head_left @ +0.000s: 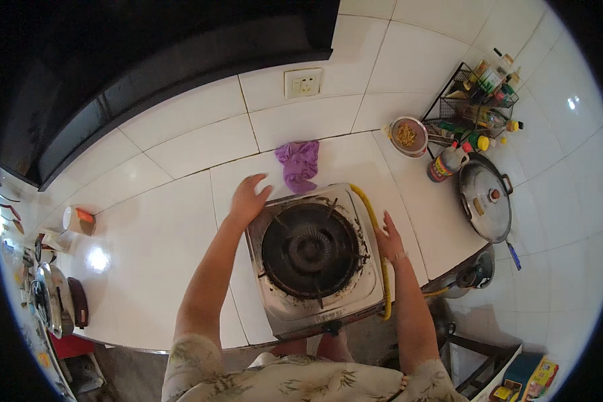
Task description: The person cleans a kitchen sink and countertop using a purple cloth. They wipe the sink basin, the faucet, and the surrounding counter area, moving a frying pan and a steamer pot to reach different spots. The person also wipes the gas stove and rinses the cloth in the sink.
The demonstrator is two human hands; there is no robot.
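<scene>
A single-burner gas stove (288, 315) with a stained metal top stands on the white counter in front of me. Its black burner (309, 249) carries no pot. My left hand (249, 198) is at the stove's far left corner, fingers apart and holding nothing. On the other side, my right hand (389, 240) is beside the stove's right edge, fingers stretched out, next to a yellow ribbed hose (375, 218). Whether it touches the hose I cannot tell. A crumpled purple cloth (299, 164) lies behind the stove, near my left hand.
At the back right are a strainer bowl (407, 137) with yellowish bits, a sauce bottle (447, 162), a wire rack of bottles (479, 100) and a lidded pan (487, 201). A white tub (79, 220) stands far left. A dark range hood (181, 74) overhangs the back left.
</scene>
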